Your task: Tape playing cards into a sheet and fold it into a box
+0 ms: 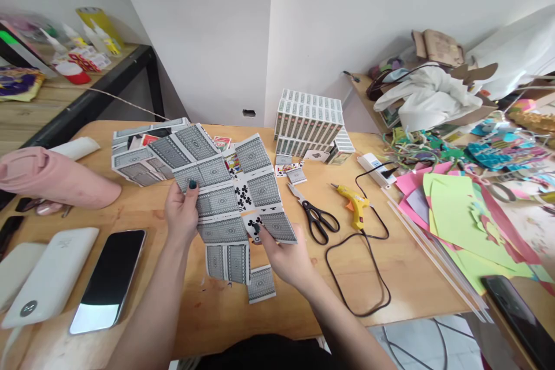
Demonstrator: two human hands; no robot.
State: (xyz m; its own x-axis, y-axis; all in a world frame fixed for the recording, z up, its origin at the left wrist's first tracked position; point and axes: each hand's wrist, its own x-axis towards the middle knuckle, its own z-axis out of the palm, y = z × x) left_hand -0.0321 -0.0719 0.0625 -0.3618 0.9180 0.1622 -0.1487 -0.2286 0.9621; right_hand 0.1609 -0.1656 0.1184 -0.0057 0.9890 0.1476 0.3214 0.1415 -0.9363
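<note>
A panel of joined playing cards (219,199), mostly grey patterned backs with some club faces in a middle strip, is raised over the table between my hands. My left hand (181,208) grips its left edge, thumb on top. At the lower right, my right hand (286,254) pinches the panel with its thumb on a card face. Below the panel a loose card (261,284) lies face down. Behind it stands a box-like form of cards (141,165), partly hidden. Black scissors (318,219) and a yellow glue gun (353,205) lie to the right.
Several card packs (307,121) are stacked at the back. A power strip (375,167), coloured paper sheets (468,214) and clear glue sticks (433,254) lie right. The glue gun's cord loops nearby. On the left are a phone (110,277), a white power bank (56,274) and a pink roll (56,179).
</note>
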